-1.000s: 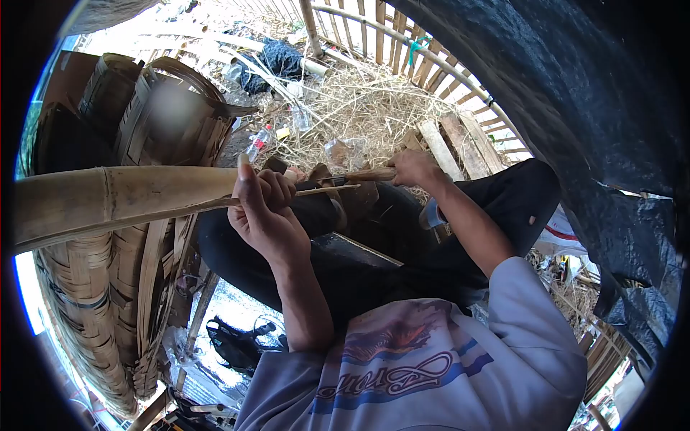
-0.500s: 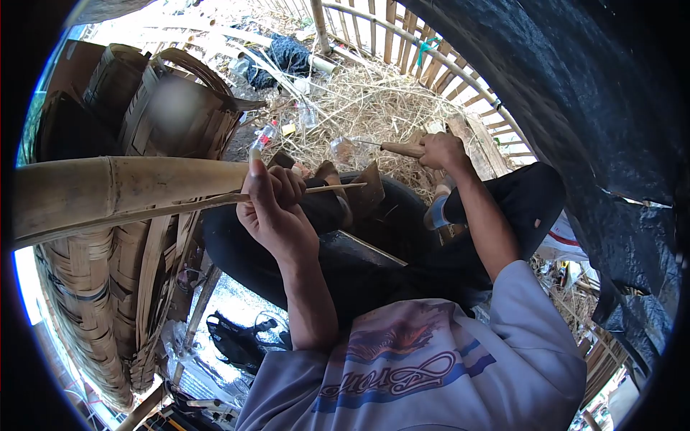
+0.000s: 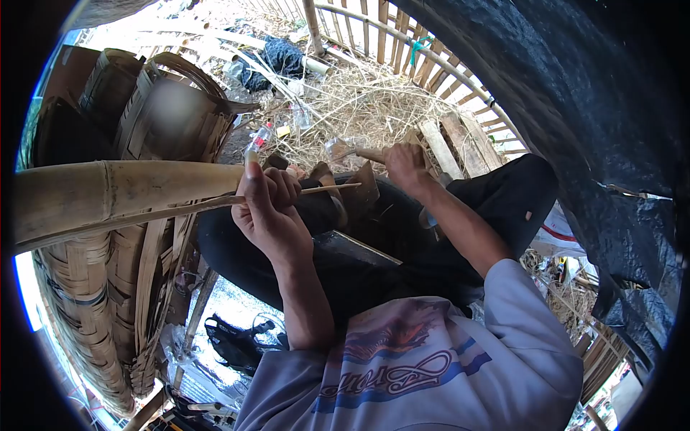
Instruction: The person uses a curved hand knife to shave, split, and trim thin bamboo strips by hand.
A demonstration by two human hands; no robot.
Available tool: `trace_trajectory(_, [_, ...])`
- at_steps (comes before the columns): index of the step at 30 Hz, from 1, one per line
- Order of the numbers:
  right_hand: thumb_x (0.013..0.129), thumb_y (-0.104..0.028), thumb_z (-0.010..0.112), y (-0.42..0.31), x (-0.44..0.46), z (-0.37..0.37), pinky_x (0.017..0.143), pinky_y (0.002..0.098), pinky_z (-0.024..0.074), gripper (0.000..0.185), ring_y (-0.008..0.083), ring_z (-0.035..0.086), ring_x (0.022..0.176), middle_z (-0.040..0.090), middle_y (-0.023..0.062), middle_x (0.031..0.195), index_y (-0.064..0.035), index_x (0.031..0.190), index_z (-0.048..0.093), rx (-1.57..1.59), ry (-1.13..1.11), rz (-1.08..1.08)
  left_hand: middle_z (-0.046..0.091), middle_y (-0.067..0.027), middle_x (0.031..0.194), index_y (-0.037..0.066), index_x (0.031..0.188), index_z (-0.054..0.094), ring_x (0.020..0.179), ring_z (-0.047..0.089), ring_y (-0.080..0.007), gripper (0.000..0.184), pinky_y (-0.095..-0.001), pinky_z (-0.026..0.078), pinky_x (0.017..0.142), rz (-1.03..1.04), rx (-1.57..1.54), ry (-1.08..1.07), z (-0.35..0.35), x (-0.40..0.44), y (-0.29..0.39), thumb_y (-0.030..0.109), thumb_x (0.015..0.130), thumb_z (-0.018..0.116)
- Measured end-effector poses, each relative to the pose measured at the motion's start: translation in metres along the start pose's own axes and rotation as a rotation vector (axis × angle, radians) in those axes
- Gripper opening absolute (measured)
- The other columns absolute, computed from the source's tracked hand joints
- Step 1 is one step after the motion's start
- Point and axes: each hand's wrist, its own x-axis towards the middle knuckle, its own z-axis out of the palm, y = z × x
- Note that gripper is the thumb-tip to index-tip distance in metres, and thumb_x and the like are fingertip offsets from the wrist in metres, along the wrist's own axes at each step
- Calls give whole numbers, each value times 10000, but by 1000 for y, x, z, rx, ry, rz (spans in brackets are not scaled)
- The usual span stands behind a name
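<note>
My left hand [image 3: 267, 208] is closed on the end of a bamboo piece, its thumb raised along it. The thick split bamboo [image 3: 144, 188] reaches in from the left edge. A thin pointed bamboo strip [image 3: 332, 188] sticks out to the right of this hand. My right hand [image 3: 406, 167] is wrapped round the wooden handle of a knife [image 3: 369, 155], whose thin blade points left, apart from the bamboo. Below the knife, between the feet, stands a brown flat piece [image 3: 363, 188] of a kind I cannot make out.
Woven bamboo baskets [image 3: 93, 287] stand at the left. Straw [image 3: 374, 97] covers the ground ahead, with a plastic bottle [image 3: 261, 135] and a black plastic bag [image 3: 282, 57]. A bamboo slat fence [image 3: 445, 68] curves behind. Dark sheeting [image 3: 575, 108] hangs at the right.
My right hand has moved left and slightly down with the knife, closer to my left hand. The left hand and the bamboo have hardly moved.
</note>
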Motion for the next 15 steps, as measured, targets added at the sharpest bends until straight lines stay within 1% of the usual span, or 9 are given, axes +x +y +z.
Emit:
trace_trajectory(3, [831, -107, 498, 16, 11, 0, 703, 398, 492, 153, 244, 625, 821, 647, 112, 861, -109, 908, 630, 64, -49, 68, 167, 51, 537, 149, 579, 254, 484, 158, -72, 437, -260, 193, 494, 2, -13, -5, -2, 0, 1, 214, 945, 483])
trace_trajectory(5, [819, -145, 535, 30, 10, -1, 722, 406, 496, 175, 259, 633, 844, 651, 113, 881, -119, 966, 628, 46, 60, 72, 167, 50, 538, 147, 586, 256, 488, 161, -72, 430, -258, 200, 497, 0, -10, 25, -4, 0, 2, 217, 945, 481])
trace_trajectory(7, [763, -192, 618, 41, 14, -11, 745, 399, 500, 263, 274, 638, 875, 654, 122, 913, -125, 1016, 623, 244, 12, 135, 168, 49, 540, 145, 593, 258, 492, 164, -72, 423, -255, 206, 500, 11, -14, 52, -5, 2, 2, 219, 946, 479])
trace_trajectory(8, [698, -238, 698, 45, 14, -18, 750, 388, 505, 374, 287, 640, 890, 654, 131, 938, -130, 1046, 614, 341, 2, 156, 168, 48, 542, 144, 599, 259, 498, 166, -74, 418, -253, 216, 505, 9, -6, 117, -5, 3, 2, 222, 946, 478])
trace_trajectory(9, [698, -238, 698, 46, 11, -22, 750, 388, 505, 374, 287, 640, 890, 654, 131, 938, -130, 1046, 614, 342, 15, 150, 168, 46, 545, 142, 605, 260, 503, 167, -75, 413, -250, 227, 510, 5, 4, 185, -5, 4, 3, 225, 946, 478])
trace_trajectory(11, [670, -262, 734, 48, 5, -30, 728, 369, 502, 399, 264, 647, 843, 652, 144, 911, -99, 1015, 617, 607, 70, 195, 178, 42, 556, 140, 612, 254, 524, 183, -74, 414, -246, 247, 525, 25, -6, 199, -7, 8, 4, 236, 948, 476])
trace_trajectory(12, [674, -298, 751, 55, 9, -21, 655, 338, 486, 400, 203, 633, 736, 643, 120, 849, -72, 978, 621, 739, 29, 161, 187, 39, 566, 137, 617, 253, 533, 188, -76, 411, -245, 247, 530, 19, -11, 201, -8, 10, 2, 238, 952, 469])
trace_trajectory(13, [674, -298, 751, 60, 7, -27, 655, 338, 486, 400, 203, 633, 736, 643, 120, 849, -72, 978, 621, 739, 28, 155, 196, 37, 576, 134, 622, 252, 543, 193, -77, 408, -243, 248, 535, 11, -15, 205, -9, 10, 1, 241, 955, 462])
trace_trajectory(15, [674, -357, 725, 68, -4, -43, 620, 336, 482, 476, 189, 615, 683, 616, 114, 732, -26, 998, 613, 1018, -329, 120, 203, 33, 586, 132, 627, 251, 551, 196, -79, 405, -243, 247, 538, 37, 19, 236, -8, 11, -3, 243, 960, 453])
